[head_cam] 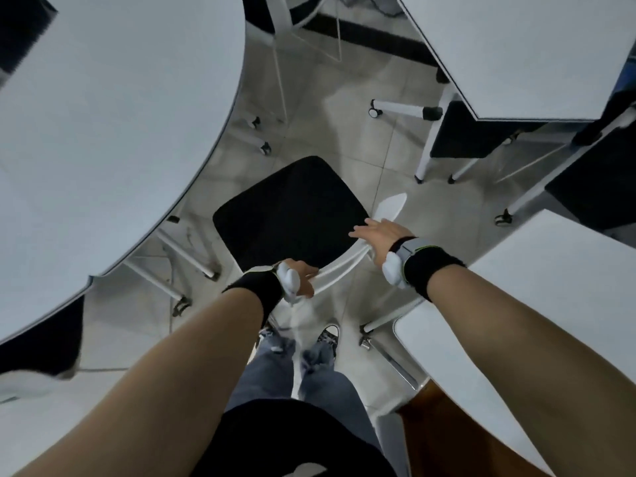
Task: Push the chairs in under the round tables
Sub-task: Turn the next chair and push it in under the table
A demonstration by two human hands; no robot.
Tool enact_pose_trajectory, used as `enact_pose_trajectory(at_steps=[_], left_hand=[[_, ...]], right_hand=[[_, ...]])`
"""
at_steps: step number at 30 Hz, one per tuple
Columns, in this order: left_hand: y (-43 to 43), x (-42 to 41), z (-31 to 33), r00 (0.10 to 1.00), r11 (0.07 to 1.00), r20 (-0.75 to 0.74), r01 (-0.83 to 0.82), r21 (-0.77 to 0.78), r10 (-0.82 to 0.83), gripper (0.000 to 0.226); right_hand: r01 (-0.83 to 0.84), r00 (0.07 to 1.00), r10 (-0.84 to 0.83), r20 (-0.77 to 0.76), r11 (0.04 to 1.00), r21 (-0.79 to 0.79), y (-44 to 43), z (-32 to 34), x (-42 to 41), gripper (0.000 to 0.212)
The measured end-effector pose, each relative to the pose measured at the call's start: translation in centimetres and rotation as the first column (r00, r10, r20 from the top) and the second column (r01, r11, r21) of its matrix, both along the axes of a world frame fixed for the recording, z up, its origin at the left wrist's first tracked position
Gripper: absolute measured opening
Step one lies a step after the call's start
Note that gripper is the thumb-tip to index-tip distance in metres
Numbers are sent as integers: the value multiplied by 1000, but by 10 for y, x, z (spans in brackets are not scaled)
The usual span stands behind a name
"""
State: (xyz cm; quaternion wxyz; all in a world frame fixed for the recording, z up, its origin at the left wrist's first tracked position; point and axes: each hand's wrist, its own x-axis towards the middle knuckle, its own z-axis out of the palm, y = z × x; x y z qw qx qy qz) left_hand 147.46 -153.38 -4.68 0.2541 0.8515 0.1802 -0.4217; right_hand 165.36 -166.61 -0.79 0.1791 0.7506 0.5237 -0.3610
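Note:
A chair with a black seat (289, 211) and a white curved backrest (339, 268) stands just in front of me, beside the edge of the round white table (113, 125) at the left. The seat is out in the open, not under the tabletop. My left hand (303, 277) is closed around the left end of the backrest. At the right end, my right hand (378, 235) lies on the backrest with the fingers stretched out flat. Both wrists wear black bands.
Two white angular tables (516, 53) (537, 304) stand at the upper right and lower right, with black chairs (478, 136) tucked under the far one. Castered table legs (399, 110) cross the grey tiled floor. Another black seat (41, 339) sits under the round table at the lower left. My feet are behind the chair.

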Motion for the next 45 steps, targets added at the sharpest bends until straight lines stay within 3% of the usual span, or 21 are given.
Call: enact_pose_trajectory(at_steps=[7,13,24,35,45], left_hand=[[10,-16,-33,997,997,2,-74,34,74,62],[13,-20,-36,985,987,78,-156,30,153,63],[28,-17,-33,965,962,41,-256,-93,261,61],[39,-6,-36,893,888,49,-437,-145,448,63],[66,18,-35,857,844,43,-497,-200,514,64]], right_hand=[[-10,1000,7,-29,996,-94,28,-47,-4,77],[-22,1000,23,17,999,-43,33,-52,1,56],[-90,996,85,-40,985,-145,53,-50,13,65],[-147,989,147,-15,977,-154,84,-48,36,61],[-214,976,220,2,950,-229,139,-49,68,66]])
